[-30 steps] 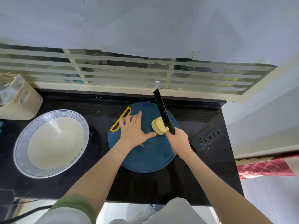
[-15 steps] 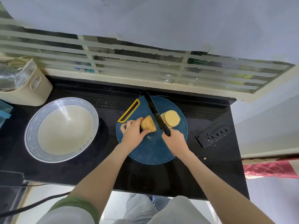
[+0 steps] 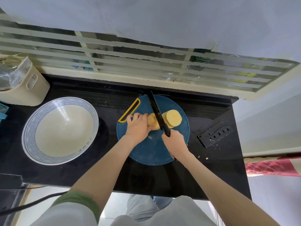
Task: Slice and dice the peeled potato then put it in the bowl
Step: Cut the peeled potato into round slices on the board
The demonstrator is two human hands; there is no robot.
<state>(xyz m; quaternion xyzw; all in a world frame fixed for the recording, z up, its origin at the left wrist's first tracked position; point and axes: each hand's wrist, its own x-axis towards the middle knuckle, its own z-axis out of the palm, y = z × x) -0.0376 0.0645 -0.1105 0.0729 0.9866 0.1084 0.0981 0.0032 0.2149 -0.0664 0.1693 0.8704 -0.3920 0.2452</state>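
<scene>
A round blue cutting board [image 3: 151,149] lies on the black counter. On it my left hand [image 3: 138,126] grips the uncut piece of peeled potato [image 3: 152,122]. My right hand [image 3: 175,143] holds the handle of a black knife [image 3: 157,114], whose blade lies across the potato's right end. Right of the blade lie a few cut yellow slices [image 3: 173,118], stacked and overlapping. A large white bowl [image 3: 60,130] with a blue patterned rim stands empty to the left of the board.
A black knife sheath [image 3: 215,136] lies on the counter right of the board. A cream plastic container [image 3: 24,85] stands at the back left. A barred window runs behind the counter. The counter's front edge is near my body.
My left hand went from flat on the board to gripping the potato piece. The knife moved left, away from the cut slices, and now lies on the held piece.
</scene>
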